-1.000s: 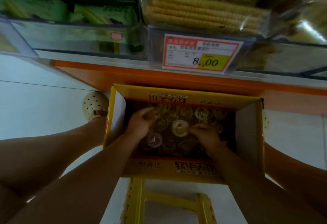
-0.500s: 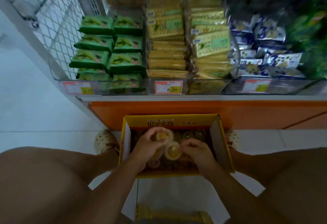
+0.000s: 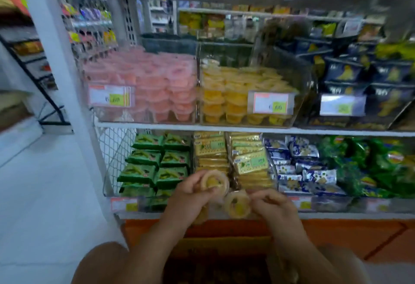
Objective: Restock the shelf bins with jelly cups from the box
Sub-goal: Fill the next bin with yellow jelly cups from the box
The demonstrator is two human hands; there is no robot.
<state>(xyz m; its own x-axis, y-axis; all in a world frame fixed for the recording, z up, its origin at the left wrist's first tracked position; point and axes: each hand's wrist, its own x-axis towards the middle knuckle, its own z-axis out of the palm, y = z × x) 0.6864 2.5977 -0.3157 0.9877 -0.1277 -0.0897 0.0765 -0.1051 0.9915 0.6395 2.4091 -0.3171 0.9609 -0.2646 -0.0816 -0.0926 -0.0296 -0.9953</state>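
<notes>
- Low before the lower shelf (image 3: 336, 215), the left hand (image 3: 188, 196) grips a yellow jelly cup (image 3: 214, 181) around its rim, with the lid facing the camera. The right hand (image 3: 275, 205) pinches a second jelly cup (image 3: 237, 204) just to its right, and the two cups touch or nearly touch.
- Both cups hang above the box (image 3: 224, 244), between it and the bins. I judge this to be the carry toward the shelf.
- Holding each cup by the rim probably leaves the base free to settle among the others.
- Farther up, the bin of yellow cups (image 3: 224, 90) matches the colour of the cups in hand, so it is the likely destination. The bin of pink cups (image 3: 143, 86) stands just to its left and looks fuller.
- At the near edge, only a yellow flap and a dark inside show of the box. I cannot tell how many cups remain in it.
- Something pale below the left palm may be a further cup, but blur prevents certainty.
- Curled fingers cover the right side of the second jelly cup.
- Price tags (image 3: 270, 103) on the bins are too smeared to read fully.
</notes>
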